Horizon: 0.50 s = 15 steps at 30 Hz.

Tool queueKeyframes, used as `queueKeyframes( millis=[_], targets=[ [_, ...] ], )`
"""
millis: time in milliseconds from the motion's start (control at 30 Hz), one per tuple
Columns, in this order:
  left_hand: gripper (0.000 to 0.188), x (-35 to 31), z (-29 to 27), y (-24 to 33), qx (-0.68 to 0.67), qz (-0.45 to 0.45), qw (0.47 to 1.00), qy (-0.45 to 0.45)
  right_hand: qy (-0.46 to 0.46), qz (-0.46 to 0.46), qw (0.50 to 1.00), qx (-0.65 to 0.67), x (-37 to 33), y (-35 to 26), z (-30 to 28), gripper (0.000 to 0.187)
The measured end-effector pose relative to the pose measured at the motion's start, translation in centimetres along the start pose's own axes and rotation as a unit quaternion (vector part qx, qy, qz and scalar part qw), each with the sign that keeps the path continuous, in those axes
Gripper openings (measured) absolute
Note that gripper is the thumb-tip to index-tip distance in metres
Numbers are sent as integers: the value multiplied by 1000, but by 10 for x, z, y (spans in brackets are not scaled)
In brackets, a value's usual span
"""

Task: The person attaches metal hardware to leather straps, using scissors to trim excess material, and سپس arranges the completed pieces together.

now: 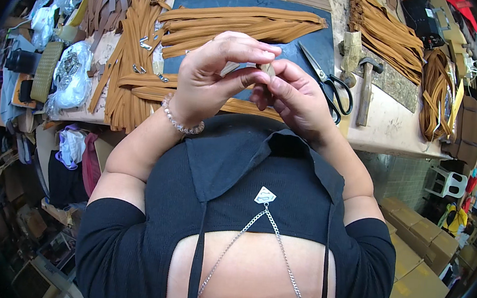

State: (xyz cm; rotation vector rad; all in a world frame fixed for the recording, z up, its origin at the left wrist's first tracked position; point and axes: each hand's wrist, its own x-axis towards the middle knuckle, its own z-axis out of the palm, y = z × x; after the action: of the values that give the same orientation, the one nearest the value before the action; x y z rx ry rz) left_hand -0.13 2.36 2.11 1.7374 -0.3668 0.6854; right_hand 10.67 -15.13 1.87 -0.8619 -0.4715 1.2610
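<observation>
Above the near part of the workbench my two hands meet at the fingertips. My left hand (215,63), with a beaded bracelet at the wrist, pinches a small brownish piece (267,69) between thumb and fingers. From the other side my right hand (298,91) grips the same piece with thumb and curled fingers. It is too small and too covered to name its kind. Behind and under the hands lie long brown zippers (234,15) on a dark blue mat (318,36). Black-handled scissors (328,80) rest just right of my right hand, blades pointing away.
A hammer (365,92) lies right of the scissors. More brown zippers (384,34) are bundled at the far right, and others (129,58) with silver sliders pile up at the left. A clear plastic bag of metal parts (72,78) sits at the left edge. Cardboard boxes (423,230) stand lower right.
</observation>
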Motion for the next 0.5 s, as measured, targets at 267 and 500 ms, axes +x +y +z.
queueKeyframes(
  millis=[267,500],
  targets=[
    [34,2,20,13,-100,-150,971,159,39,-183,957,-221,2,8,-1,17],
    [26,3,16,13,-68,-109,977,171,65,-194,931,-302,-3,7,3,20]
  ],
)
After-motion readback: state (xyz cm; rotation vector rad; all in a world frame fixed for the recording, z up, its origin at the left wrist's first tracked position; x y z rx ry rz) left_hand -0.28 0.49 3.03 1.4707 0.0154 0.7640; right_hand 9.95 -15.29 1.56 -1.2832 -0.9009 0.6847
